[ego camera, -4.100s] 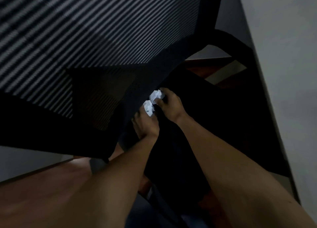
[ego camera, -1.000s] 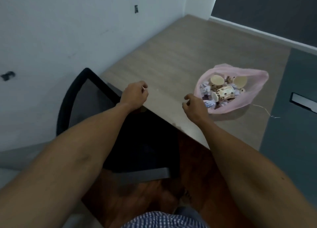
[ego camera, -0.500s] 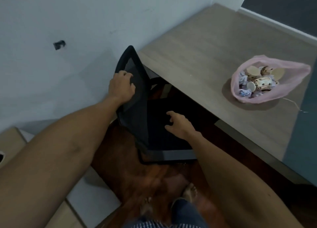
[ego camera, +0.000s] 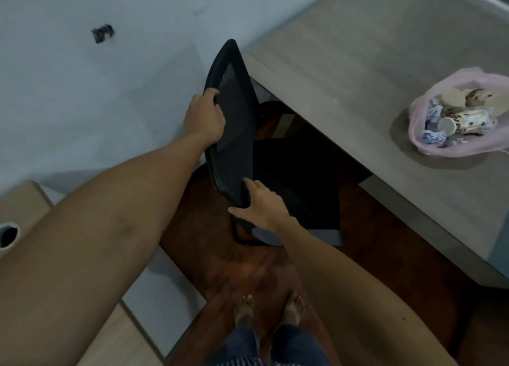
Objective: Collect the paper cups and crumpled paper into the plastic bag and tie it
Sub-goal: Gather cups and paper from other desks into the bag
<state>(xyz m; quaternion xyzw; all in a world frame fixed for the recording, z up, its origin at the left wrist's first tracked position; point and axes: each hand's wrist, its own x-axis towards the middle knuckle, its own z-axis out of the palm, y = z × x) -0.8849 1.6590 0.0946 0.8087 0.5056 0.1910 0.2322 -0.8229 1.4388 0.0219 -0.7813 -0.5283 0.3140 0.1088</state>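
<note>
Left hand: the left hand (ego camera: 205, 117) is clamped on the top edge of the black mesh chair back (ego camera: 234, 123), fingers curled over the rim, thumb side toward the wall.
Right hand: the right hand (ego camera: 261, 204) grips the lower end of that same chair back, thumb spread wide to 9 o'clock, fingers wrapped over the frame.
Arms: both forearms reach forward from 6 o'clock, the left one long and straight from 8 o'clock, the right one rising from 5 o'clock.
Chair: the chair back is tilted and sits just beside the desk edge, with the dark seat (ego camera: 294, 189) tucked partly under the desk.
Plastic bag: the pink plastic bag (ego camera: 462, 145) lies open on the desk at 3 o'clock, well apart from both hands.
Bag contents: spotted paper cups (ego camera: 465, 117) and crumpled paper (ego camera: 433, 137) lie inside it.
Desk: the grey wood-grain desk (ego camera: 358, 49) runs from 12 to 4 o'clock.
Room: a pale wall (ego camera: 82, 90) fills 10 o'clock; bare feet (ego camera: 271, 310) stand on the reddish-brown floor (ego camera: 385, 255) at 6 o'clock.
</note>
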